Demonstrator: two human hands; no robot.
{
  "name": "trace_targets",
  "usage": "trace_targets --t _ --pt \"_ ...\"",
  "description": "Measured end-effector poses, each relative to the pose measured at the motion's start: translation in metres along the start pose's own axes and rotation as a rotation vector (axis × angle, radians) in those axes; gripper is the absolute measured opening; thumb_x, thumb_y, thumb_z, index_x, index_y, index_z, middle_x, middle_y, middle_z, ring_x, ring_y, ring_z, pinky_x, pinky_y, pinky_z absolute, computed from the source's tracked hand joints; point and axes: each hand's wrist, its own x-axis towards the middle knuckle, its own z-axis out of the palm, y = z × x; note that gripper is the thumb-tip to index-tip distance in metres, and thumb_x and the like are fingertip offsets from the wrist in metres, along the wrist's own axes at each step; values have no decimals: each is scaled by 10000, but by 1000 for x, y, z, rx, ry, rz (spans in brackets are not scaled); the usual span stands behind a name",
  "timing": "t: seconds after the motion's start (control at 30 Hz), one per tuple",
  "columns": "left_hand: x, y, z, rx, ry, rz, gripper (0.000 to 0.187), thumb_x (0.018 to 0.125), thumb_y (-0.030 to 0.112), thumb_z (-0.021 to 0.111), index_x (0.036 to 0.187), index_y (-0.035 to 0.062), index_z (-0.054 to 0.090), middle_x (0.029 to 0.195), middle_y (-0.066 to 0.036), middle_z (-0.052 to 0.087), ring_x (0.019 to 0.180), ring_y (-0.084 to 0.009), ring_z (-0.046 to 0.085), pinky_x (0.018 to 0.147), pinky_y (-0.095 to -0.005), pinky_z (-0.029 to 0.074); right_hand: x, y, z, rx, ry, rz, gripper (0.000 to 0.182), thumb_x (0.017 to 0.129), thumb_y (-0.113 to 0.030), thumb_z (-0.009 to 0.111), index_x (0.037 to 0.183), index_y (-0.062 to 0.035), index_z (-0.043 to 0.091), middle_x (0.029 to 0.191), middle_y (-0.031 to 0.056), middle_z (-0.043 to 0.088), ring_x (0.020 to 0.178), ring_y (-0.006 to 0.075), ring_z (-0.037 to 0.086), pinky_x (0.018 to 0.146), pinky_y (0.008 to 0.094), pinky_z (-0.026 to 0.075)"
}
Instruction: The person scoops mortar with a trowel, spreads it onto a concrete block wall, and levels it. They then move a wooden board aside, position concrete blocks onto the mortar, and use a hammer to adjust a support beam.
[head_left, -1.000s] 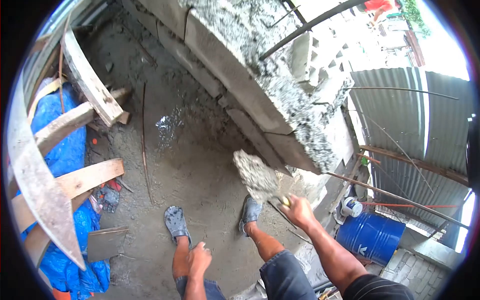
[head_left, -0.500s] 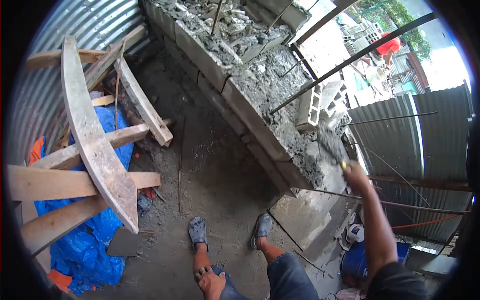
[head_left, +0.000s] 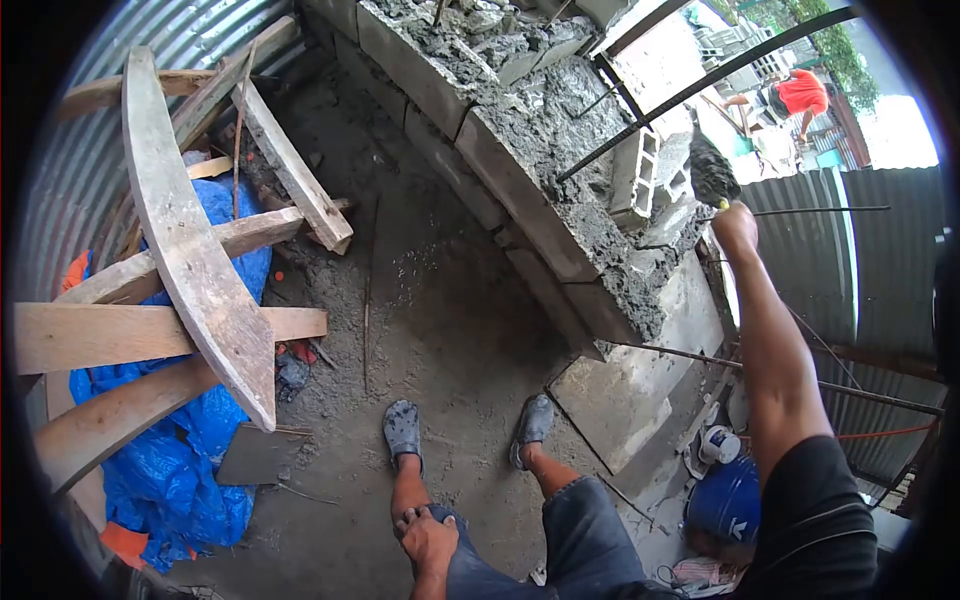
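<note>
My right hand (head_left: 736, 228) is closed round the handle of a trowel (head_left: 712, 172), whose blade is coated with wet grey mortar. The trowel is held beyond the right end of a low concrete-block wall (head_left: 525, 200). Wet mortar (head_left: 560, 130) covers the wall's top, and a hollow block (head_left: 632, 178) stands on it near the trowel. On my knee rests my left hand (head_left: 430, 540), holding nothing, with its fingers laid over the leg.
Steel rods (head_left: 700, 95) stick out of the wall. Timber pieces (head_left: 190, 230) lie crossed over a blue tarp (head_left: 165, 485) at left. A blue container (head_left: 722, 500) stands at lower right. Farther off, a person in a red shirt (head_left: 802, 93) bends over.
My right hand has moved up and outward with the trowel, from over the wall's end to beyond it. My left hand stays on the knee. The view has shifted slightly.
</note>
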Motion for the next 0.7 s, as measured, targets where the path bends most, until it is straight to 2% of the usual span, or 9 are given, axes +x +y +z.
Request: trace_targets --t 0.03,0.07,0.13,0.27,0.33,0.4,0.47,0.53,0.7 --pt "2 -3 1 3 9 12 627 836 405 716 1313 17 595 1422 -202 517 1292 -436 487 1019 -474 480 -7 12 2 97 39 -8 315 908 -238 559 994 29 700 1069 272 697 1028 407 677 893 484 512" --pt "1 -6 1 13 2 3 627 836 405 716 1313 17 595 1422 -202 517 1292 -436 487 1019 -474 480 -26 28 2 276 1 21 375 910 -300 572 1005 38 705 835 206 702 774 303 679 714 435 503" --pt "5 -5 -4 -13 13 32 604 838 398 719 1286 9 605 1397 -206 527 1270 -429 501 1007 -472 484 -102 40 -13 595 16 17 408 915 -346 595 967 52 668 755 132 663 684 210 598 627 408 468" --pt "9 2 -15 -9 -27 29 593 845 390 720 1280 3 605 1395 -205 524 1264 -433 503 1000 -476 487 -263 90 37 853 -317 247 196 913 -188 619 1008 -17 617 606 -11 517 480 94 476 416 275 377" --pt "11 7 -20 -9 -6 61 589 844 389 724 1272 3 607 1394 -196 524 1257 -430 505 1025 -482 459 -329 94 78 713 -758 401 119 890 -150 632 938 -42 652 636 7 569 501 116 517 433 286 403" --pt "25 6 -8 22 49 120 572 852 373 719 1275 5 604 1383 -197 530 1257 -428 505 1045 -483 436 -379 101 157 446 -922 164 257 834 -238 746 922 -10 665 681 94 642 625 205 645 591 375 515" --pt "46 21 7 48 91 175 556 861 356 714 1279 7 600 1373 -197 537 1256 -426 505 1065 -483 414 -408 92 236 302 -935 -126 299 869 -306 702 834 -12 661 726 172 673 666 310 669 659 416 534" --pt "90 69 10 -260 123 264 522 885 318 693 1296 12 589 1349 -204 561 1266 -407 503 1101 -472 371 -431 97 344 290 -1044 -350 316 860 -363 687 869 -47 676 826 195 695 782 392 672 723 482 532" --pt "172 153 93 -452 -159 325 482 905 285 662 1305 28 585 1274 -211 625 1206 -383 569 1040 -447 440 -443 53 492 265 -1025 -435 342 840 -398 667 933 -69 680 880 223 691 848 429 664 755 508 530"
